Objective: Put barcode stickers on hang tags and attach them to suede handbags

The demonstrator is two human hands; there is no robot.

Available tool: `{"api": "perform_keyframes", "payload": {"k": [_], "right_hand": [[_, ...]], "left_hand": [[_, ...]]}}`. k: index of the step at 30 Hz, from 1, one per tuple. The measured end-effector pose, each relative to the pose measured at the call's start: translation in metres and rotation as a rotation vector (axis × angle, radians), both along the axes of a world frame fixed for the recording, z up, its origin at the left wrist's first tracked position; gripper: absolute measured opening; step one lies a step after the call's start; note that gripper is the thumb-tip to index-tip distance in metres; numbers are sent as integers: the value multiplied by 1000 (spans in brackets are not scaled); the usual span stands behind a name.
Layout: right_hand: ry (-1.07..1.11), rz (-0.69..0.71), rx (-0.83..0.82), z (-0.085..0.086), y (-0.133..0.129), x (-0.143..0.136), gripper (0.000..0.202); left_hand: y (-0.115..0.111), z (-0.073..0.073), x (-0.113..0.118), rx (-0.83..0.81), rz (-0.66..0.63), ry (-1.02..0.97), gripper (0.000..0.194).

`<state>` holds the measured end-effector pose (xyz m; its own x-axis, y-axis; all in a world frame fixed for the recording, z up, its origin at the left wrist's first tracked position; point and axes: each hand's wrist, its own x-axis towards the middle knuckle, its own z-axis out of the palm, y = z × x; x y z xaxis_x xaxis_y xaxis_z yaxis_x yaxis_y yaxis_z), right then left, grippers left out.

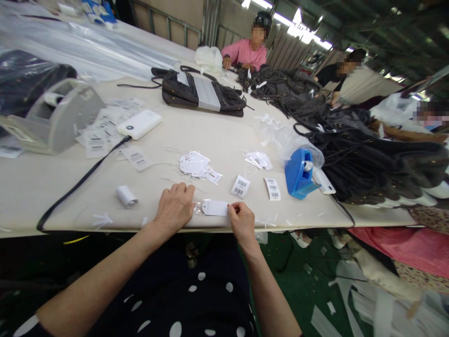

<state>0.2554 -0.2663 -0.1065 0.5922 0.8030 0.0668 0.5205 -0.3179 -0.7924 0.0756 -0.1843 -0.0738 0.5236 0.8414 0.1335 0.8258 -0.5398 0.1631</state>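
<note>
2 hands [175,204], 1 held tag [215,208], 2 tag piles [195,164], 2 dispensers [298,173], 3 other people [250,52].

1 head-worn view, facing forward and down, close

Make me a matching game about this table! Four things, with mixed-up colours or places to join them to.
1. Stacked dark bags
2. Curled white paper
3. Small tape dispenser
4. White tag

A. bright blue
B. between the left hand and right hand
C. left of both hands
D. wearing a pale band

Pairs: 1-D, 2-C, 3-A, 4-B
</note>
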Motion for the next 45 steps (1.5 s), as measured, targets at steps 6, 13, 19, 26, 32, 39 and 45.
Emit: {"api": "perform_keyframes", "payload": {"k": [6, 13, 19, 26, 32, 39, 45], "right_hand": [[31, -218, 96, 3, 22, 34, 38], [459, -83, 361, 7, 31, 29, 38], [681, 7, 442, 43, 5, -15, 30], [81, 107, 428, 60, -23, -28, 25], [-320, 410, 378, 73, -33, -25, 38], [50, 427, 299, 74, -36, -34, 20], [178, 370, 278, 74, -36, -37, 14]], "left_hand": [[-2, -17, 2, 121, -363, -60, 24], [-1, -14, 1, 25, -315, -191, 21], [-16, 14, 17, -588, -58, -858, 38], [-33, 35, 20, -1117, -67, -1153, 20], [-42, 47, 15, -1181, -133, -1111, 16], [-44, 52, 15, -1136, -79, -1088, 18], [-45, 48, 16, -1082, -97, -1067, 17]]}}
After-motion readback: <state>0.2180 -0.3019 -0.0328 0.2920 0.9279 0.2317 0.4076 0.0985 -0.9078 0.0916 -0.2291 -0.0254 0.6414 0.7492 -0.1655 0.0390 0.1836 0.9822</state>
